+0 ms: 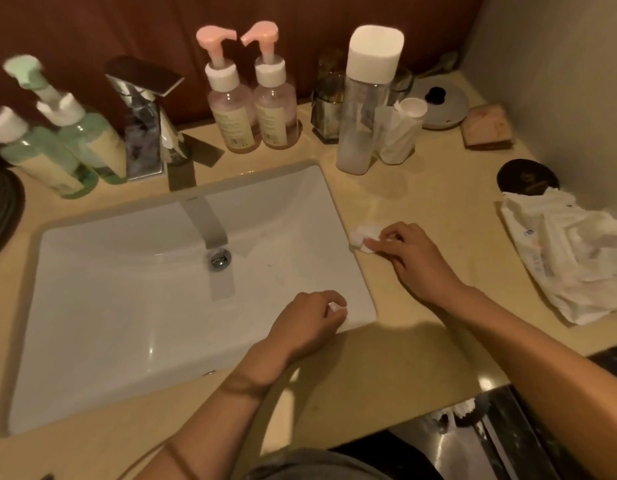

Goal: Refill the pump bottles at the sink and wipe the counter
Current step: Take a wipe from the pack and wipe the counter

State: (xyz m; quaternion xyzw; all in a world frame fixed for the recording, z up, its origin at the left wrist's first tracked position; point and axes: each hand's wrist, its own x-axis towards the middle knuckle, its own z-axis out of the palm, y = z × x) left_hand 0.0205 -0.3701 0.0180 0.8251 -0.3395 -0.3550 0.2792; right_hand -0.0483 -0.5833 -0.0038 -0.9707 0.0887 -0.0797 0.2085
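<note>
Step in hand: wiping the counter (404,358). The refill step appears finished or paused, since no bottle is held. The right hand (416,252) lies on the counter just beside the right edge of the sink (127,271). Its fingers are curled and a fingertip pins a small white wad (359,237) flat against the surface. The left hand (309,318) hovers over the front right corner of the sink, closed round a small white scrap (336,307) that shows between thumb and fingers. The two pink pump bottles (231,112) stand upright at the back edge of the counter behind the sink, just right of the tap (144,109). The two green pump bottles (82,140) stand at the back left corner. A tall clear bottle (366,98) with a white cap stands near the back edge, right of the pink pair, and a crumpled tissue pack (559,254) lies at the right edge. A faint sheen marks the counter between the wad and the tall bottle — probably moisture not yet wiped. Next move: keep downward pressure on the wad and sweep it across that patch, running parallel to the sink edge so that no residue is pushed toward the bottles. The wad is small, so several overlapping passes are likely needed — or a fresh sheet from the pack. The scrap in the left hand needs disposal.
</note>
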